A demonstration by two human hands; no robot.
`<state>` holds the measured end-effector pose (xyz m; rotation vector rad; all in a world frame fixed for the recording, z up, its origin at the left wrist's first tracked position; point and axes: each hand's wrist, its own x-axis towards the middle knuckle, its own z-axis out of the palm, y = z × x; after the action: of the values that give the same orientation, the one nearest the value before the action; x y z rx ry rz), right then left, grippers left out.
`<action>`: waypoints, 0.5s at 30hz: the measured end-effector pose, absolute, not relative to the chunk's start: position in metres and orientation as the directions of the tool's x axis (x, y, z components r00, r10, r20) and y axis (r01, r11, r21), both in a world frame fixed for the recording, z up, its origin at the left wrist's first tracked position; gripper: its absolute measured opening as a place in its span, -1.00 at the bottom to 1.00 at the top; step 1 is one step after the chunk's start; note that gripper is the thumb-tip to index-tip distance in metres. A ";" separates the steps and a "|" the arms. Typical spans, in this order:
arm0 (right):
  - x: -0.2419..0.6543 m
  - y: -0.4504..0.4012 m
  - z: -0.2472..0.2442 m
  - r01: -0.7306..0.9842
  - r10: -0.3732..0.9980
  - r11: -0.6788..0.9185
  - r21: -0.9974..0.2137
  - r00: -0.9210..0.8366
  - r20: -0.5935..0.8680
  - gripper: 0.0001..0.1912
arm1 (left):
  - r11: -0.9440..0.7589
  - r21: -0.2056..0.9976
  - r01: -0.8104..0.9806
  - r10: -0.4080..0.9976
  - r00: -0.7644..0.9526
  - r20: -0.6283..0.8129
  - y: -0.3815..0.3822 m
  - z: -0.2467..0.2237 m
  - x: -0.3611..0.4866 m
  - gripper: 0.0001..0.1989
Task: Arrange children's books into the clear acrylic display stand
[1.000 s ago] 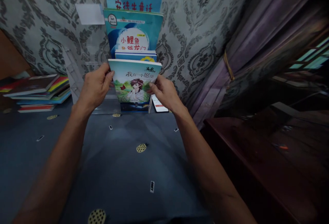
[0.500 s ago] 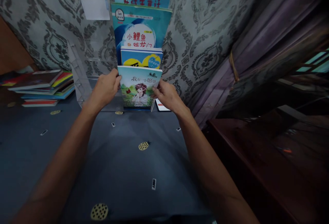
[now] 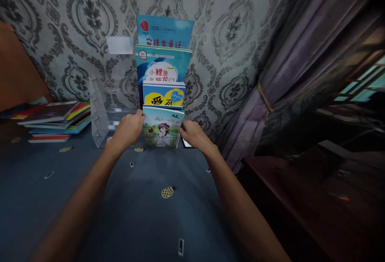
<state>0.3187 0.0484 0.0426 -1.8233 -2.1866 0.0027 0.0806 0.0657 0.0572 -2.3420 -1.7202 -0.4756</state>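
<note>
A green booklet (image 3: pixel 162 129) with a drawn girl on its cover stands upright in the front tier of a clear acrylic rack (image 3: pixel 99 113). My left hand (image 3: pixel 129 127) pinches its left edge, and my right hand (image 3: pixel 192 132) grips its right edge with the thumb on the cover. Behind it, rising in steps, stand a blue and yellow book (image 3: pixel 162 93), a teal book (image 3: pixel 162 59) and a blue book (image 3: pixel 165 29) at the top.
A pile of books (image 3: pixel 57 119) lies left of the rack on the dark blue tablecloth (image 3: pixel 132 214). Part of a phone (image 3: pixel 188 143) shows under my right hand. A purple curtain (image 3: pixel 252 113) hangs at the right, near a dark red furniture edge (image 3: pixel 270 174).
The view has tilted up, so the whole scene sits lower and the top blue book shows more fully. The green booklet has sunk slightly against the books behind, with both hands still on it.
</note>
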 end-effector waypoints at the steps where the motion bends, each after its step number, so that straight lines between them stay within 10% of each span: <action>1: 0.319 0.049 0.042 0.963 0.963 0.194 -0.189 -0.151 0.221 -0.74 | -0.293 0.027 0.956 0.895 0.265 0.359 0.065 0.057 0.081 -0.64; 15: 0.316 0.046 0.044 0.954 0.965 0.067 -0.293 0.013 0.262 -0.70 | -0.259 0.053 0.964 0.917 0.229 0.327 0.064 0.055 0.084 -0.63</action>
<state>0.3162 0.0463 0.0436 -1.9089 -1.9630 0.0391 0.0845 0.0639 0.0547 -2.3314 -1.8037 -0.4418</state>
